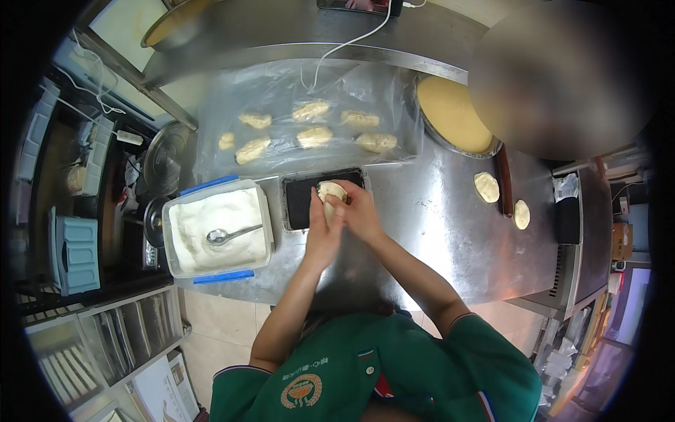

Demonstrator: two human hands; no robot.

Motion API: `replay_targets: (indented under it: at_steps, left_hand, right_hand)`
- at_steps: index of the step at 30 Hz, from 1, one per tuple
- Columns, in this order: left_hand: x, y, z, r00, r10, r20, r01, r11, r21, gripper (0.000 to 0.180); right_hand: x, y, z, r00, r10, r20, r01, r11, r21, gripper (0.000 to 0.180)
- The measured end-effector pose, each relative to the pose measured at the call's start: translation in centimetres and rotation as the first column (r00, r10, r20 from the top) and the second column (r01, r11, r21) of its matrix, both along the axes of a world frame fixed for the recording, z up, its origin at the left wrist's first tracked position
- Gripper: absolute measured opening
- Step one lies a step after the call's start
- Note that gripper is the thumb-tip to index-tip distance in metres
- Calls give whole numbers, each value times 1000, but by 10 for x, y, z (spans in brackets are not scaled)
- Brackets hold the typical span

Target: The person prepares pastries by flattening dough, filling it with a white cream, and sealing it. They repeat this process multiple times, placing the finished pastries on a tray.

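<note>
A pale piece of dough [330,190] is held up between my two hands. My left hand [323,228] closes on its near left side, and my right hand [357,211] wraps round its right side. Both hands are over a rectangular tray [298,200] with a dark, black-looking filling. To the left stands a clear plastic box [268,235] of white powder or granules, with a metal spoon [228,235] lying on top of the contents. Several shaped dough pieces [314,136] rest on a plastic sheet [281,84] beyond my hands.
A large round metal bowl [499,149] of yellow dough or paste stands at the back right. Beside it, a brown rolling pin [504,184] lies between two flattened dough rounds [486,188]. A white cable [355,39] trails over the metal ledge. Blurring covers the upper right.
</note>
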State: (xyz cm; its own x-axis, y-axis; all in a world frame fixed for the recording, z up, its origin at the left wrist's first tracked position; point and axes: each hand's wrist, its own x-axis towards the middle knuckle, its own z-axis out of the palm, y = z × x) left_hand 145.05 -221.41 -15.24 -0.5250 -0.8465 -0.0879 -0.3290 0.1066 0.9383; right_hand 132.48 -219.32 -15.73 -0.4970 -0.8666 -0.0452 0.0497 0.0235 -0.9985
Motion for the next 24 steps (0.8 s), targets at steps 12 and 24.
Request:
replay_targets:
  at_steps: [12,24]
  left_hand:
    - [-102,-61,39,966,-240,90,239,715,-657,33]
    - [-220,-91,-37,966,-200,-162,150,950,-274,5]
  right_hand:
    - [-101,144,-5,554,172,-815,287,879,381,58]
    - [-158,135,-9,990,-137,-39,141,900,412,34]
